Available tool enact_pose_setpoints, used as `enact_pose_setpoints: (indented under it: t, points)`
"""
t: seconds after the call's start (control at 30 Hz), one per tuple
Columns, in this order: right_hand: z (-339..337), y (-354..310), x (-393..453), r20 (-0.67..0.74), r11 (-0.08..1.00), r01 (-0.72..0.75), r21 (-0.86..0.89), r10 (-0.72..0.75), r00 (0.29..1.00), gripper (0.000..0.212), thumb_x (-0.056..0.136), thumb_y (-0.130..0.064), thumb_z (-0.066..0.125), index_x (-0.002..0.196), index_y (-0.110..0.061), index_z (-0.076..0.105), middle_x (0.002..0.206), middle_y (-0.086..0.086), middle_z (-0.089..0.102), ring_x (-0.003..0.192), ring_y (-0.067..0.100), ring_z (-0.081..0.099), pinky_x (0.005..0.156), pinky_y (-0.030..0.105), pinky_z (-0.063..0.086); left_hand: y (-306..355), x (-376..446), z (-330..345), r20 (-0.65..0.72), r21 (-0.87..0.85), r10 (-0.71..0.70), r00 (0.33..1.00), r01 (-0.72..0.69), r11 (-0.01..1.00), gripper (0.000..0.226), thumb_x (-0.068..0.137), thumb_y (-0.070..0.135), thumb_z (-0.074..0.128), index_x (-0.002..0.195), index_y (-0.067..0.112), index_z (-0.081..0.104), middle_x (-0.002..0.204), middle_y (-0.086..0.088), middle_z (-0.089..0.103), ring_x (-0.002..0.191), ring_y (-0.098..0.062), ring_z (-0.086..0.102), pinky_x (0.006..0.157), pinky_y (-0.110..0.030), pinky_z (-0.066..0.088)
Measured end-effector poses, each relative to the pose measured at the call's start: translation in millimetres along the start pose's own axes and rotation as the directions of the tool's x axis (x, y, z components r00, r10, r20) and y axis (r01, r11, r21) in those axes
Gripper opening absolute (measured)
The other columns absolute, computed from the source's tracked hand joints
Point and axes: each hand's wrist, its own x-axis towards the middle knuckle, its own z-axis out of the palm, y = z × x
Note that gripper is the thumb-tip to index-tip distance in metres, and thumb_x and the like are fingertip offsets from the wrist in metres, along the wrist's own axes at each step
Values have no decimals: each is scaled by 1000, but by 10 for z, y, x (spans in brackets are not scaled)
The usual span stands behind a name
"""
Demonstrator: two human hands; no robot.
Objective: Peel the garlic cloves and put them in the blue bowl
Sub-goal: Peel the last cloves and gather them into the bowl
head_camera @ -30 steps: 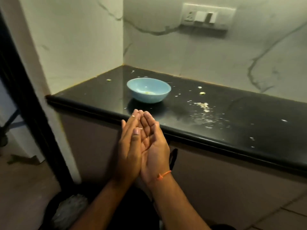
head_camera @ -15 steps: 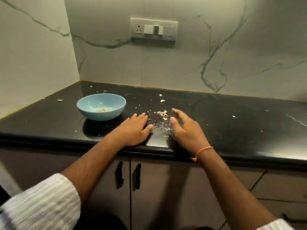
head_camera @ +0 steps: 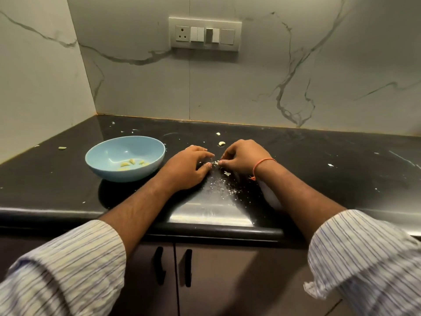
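On the glossy black stone countertop (head_camera: 68, 183), seen from the head camera, a shallow light-blue bowl (head_camera: 107, 153) sits left of centre with several peeled yellowish garlic cloves (head_camera: 132, 164) lying in its bottom. Just right of the bowl, both of the person's hands rest on the counter with their fingertips meeting. The left hand (head_camera: 189, 166) has its fingers curled inward, thumb and forefinger pinched toward a small pale scrap (head_camera: 215, 162) between the two hands. The right hand (head_camera: 242, 157), with a thin orange thread bracelet (head_camera: 262, 164) at the wrist, is likewise curled, its fingertips closed on the same scrap; whether that bit is a clove or only skin is too small to tell. Pale flakes of garlic skin (head_camera: 218, 183) are scattered on the counter below and between the hands. A loose clove (head_camera: 222, 143) lies just behind the right hand, another small piece (head_camera: 218, 134) farther back, and one more clove (head_camera: 62, 148) sits left of the bowl near the side wall. Striped white shirt sleeves (head_camera: 68, 270) cover both forearms' lower parts. A grey switch and socket plate (head_camera: 205, 34) is mounted on the marble-veined wall (head_camera: 296, 76) behind. Two dark cabinet handles (head_camera: 173, 266) show below the counter edge.
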Motion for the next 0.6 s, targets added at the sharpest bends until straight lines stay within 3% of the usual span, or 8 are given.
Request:
enact_pose_setpoints:
  t: [0.23, 0.47, 0.6]
  points:
    - [166, 55, 117, -75, 997, 74, -6, -74, 994, 8, 94, -42, 74, 94, -36, 79, 97, -13, 73, 93, 13, 67, 82, 33, 56, -36, 43, 14, -24, -30, 35, 999, -36, 999, 31, 101, 40, 64, 132, 38, 71, 137, 13, 62, 124, -9, 59, 108, -36, 50]
    - [261, 100, 42, -254, 923, 267, 276, -198, 947, 9, 91, -26, 82, 100, -21, 83, 92, -7, 79, 86, 7, 72, 85, 27, 57, -11, -3, -8, -159, 17, 98, 982, -97, 995, 23, 97, 37, 71, 116, 28, 79, 109, 7, 75, 98, -13, 69, 88, -42, 59]
    - [265, 99, 28, -273, 859, 281, 428, -174, 946, 16, 84, -25, 89, 98, -20, 83, 88, -8, 79, 86, 5, 75, 84, 22, 60, -8, -17, -27, -191, 18, 102, 976, -101, 995, 17, 95, 35, 73, 106, 26, 82, 99, 6, 77, 88, -13, 70, 81, -41, 60]
